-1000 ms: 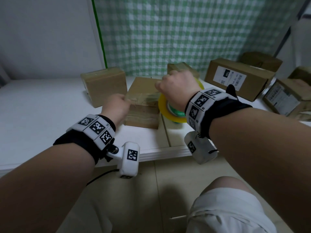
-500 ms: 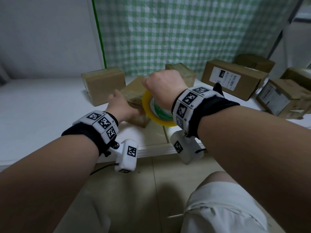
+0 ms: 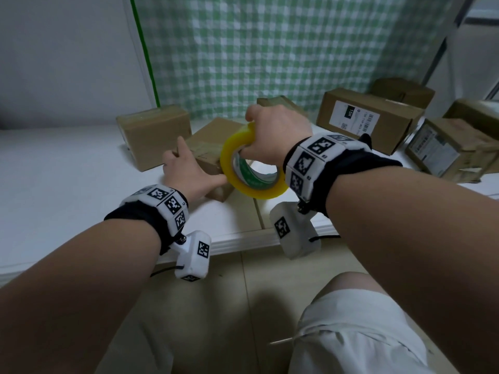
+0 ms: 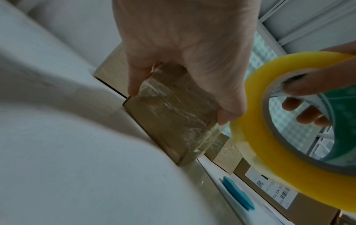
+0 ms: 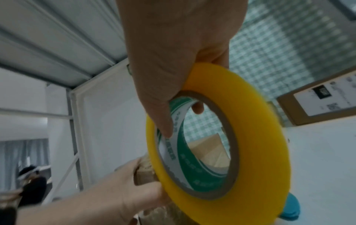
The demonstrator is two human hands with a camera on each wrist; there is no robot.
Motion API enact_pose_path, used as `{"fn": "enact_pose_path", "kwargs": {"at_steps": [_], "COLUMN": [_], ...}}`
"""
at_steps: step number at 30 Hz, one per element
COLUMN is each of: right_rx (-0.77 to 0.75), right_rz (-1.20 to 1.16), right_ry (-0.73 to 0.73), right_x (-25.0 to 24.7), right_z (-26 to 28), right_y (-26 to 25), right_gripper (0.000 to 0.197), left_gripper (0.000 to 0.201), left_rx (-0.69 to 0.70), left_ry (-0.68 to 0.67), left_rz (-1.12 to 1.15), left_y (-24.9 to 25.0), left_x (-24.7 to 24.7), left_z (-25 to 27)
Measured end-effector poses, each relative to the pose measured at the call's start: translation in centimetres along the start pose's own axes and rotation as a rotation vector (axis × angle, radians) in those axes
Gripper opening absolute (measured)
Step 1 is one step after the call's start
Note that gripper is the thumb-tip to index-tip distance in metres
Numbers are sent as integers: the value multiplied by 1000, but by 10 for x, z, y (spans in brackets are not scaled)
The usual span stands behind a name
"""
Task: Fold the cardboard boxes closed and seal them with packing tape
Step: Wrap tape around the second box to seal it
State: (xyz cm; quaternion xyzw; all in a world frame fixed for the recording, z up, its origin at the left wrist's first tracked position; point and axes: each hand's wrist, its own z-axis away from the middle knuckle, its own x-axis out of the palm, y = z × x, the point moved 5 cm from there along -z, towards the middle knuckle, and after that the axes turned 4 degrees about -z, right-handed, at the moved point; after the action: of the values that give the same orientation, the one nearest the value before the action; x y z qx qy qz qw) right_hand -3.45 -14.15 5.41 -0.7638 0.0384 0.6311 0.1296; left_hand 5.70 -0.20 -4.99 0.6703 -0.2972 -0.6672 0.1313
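Two hands work one small cardboard box (image 3: 213,147) on a white tabletop (image 3: 67,168), seen left to right. At left, a second closed box (image 3: 154,136) stands just behind. The left hand (image 3: 186,171) grips the working box at its near end, thumb on one side and fingers spread over the other, pinning it in place; the left wrist view shows clear tape already wrinkled across that end face. Immediately to its right, the right hand (image 3: 272,139) holds the yellow tape roll (image 3: 251,168) raised on edge, thumb hooked through the core and fingers curled over the outer rim. The roll hangs touching or just beside the left thumb, in front of the box's near right corner, with the box's long axis running away from the person toward the checked curtain (image 3: 283,49). A clear strip seems to run from the roll to the box, so the next pull likely goes along or away from that axis, the left hand bracing; whether the strip is cut cannot be told. Farther right, a labelled box (image 3: 370,117) and others wait, well apart
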Motion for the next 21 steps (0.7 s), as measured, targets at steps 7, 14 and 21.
{"fn": "enact_pose_path", "kwargs": {"at_steps": [7,14,21], "right_rx": [59,106,72], "right_rz": [-406,-784,-737], "right_ry": [-144,-396,-277], "right_x": [2,15,6], "right_z": [7,32,43], "right_y": [10,-8,-27], "right_gripper": [76,59,62], "left_gripper": [121,119,124], "left_rx": [54,82,88], "left_ry": [18,-28,-42], "left_rz": [-46,-45,7], "left_y": [-8,-30,-38], "left_x": [-14,-29,-30], "left_z": [12,29,33]}}
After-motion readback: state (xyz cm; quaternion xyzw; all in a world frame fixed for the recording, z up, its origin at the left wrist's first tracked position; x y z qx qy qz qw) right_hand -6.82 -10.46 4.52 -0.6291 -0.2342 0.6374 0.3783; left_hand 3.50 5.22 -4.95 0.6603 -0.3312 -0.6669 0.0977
